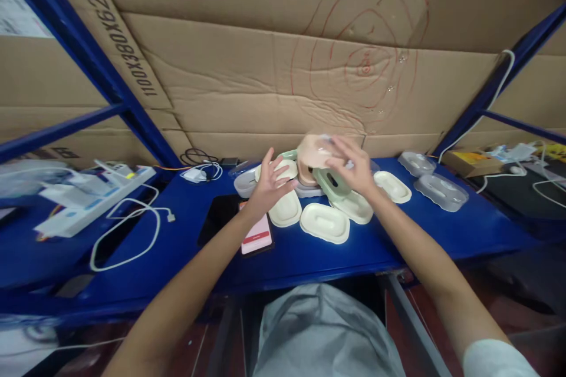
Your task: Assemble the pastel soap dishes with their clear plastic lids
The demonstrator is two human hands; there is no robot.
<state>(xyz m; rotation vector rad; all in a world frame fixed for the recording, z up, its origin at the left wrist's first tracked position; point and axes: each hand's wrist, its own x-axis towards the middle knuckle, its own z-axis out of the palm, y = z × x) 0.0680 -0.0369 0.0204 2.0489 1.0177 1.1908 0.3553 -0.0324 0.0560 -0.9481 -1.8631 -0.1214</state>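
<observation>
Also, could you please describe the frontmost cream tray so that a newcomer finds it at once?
On the blue table, look just right of the phone with the lit pinkish screen. There lies a rounded, oblong cream tray; no other of its kind is so near the table's front edge.

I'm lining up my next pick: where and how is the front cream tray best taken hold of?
Pinch the front cream tray, probably best by its near long rim, coming from the table's front edge. It lies flat with a rim all round; other trays flank its ends, and bare table lies before it.
</observation>
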